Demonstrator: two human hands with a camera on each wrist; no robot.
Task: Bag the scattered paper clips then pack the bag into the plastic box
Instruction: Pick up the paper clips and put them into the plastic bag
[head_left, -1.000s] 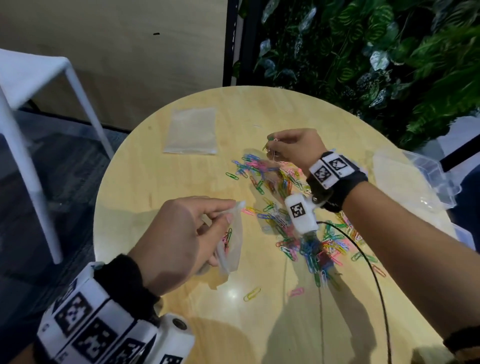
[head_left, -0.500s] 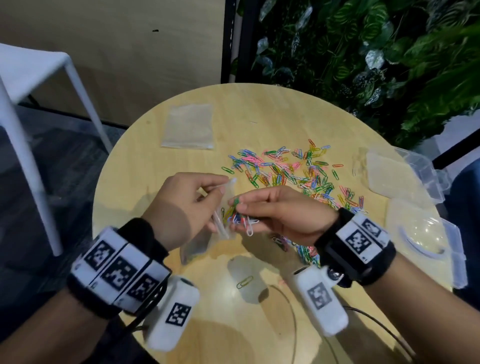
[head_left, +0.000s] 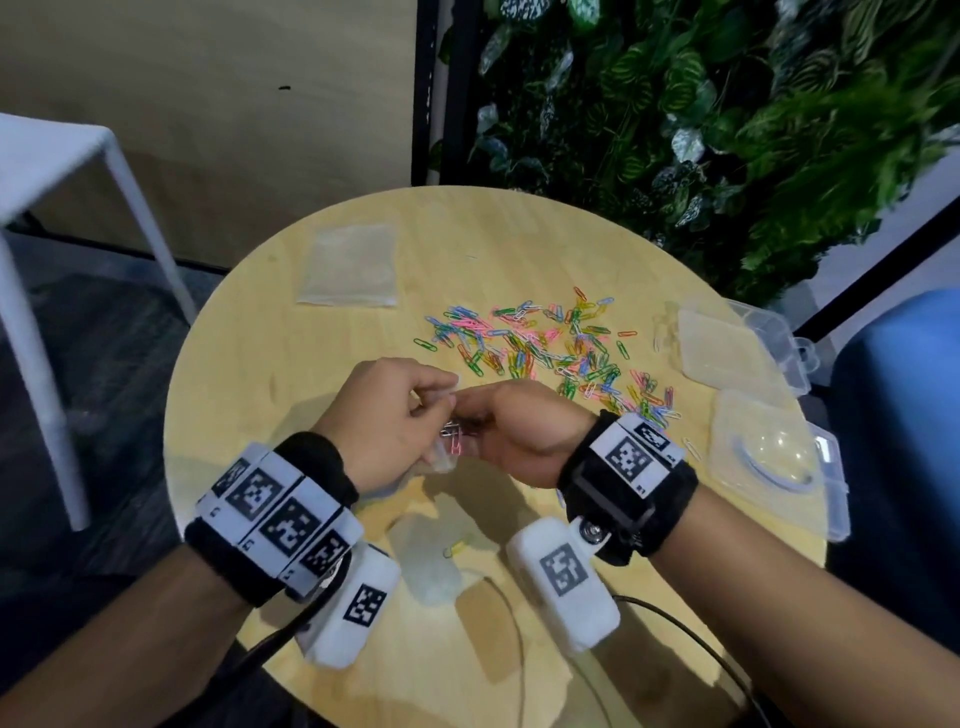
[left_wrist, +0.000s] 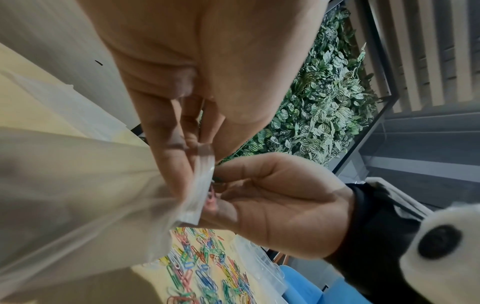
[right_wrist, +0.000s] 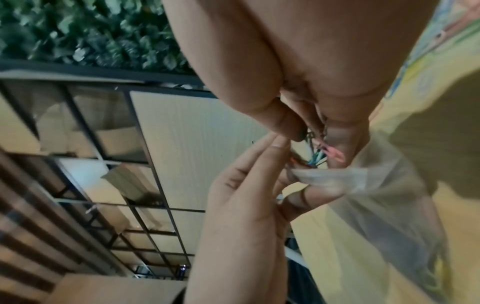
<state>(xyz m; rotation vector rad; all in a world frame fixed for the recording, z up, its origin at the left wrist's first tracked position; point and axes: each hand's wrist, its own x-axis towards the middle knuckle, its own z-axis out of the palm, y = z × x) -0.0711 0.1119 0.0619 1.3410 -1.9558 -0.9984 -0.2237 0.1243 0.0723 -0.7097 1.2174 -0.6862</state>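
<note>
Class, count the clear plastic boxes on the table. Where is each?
2. One box sits open at the table's right edge, behind; another box lies nearer, just in front of it. None seems hidden.

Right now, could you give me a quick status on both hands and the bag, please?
Left hand pinches the bag open. Right hand pinches a few paper clips at its mouth. Most clips in the pile unbagged; nothing in the way.

Left hand (left_wrist: 197, 67), fingers and thumb pinching the ribbed mouth strip of a clear, soft plastic bag (left_wrist: 78, 185) that fills the lower left. Right hand (left_wrist: 275, 205) against the bag mouth, fingertips (left_wrist: 221, 181) pinching a few pink and green wire paper clips (left_wrist: 210, 198). Scattered multicoloured paper clips (left_wrist: 200, 267) on pale wooden tabletop (left_wrist: 161, 275). Clear plastic box (left_wrist: 259, 261) beside them. Green leaf wall (left_wrist: 319, 115) behind.
</note>
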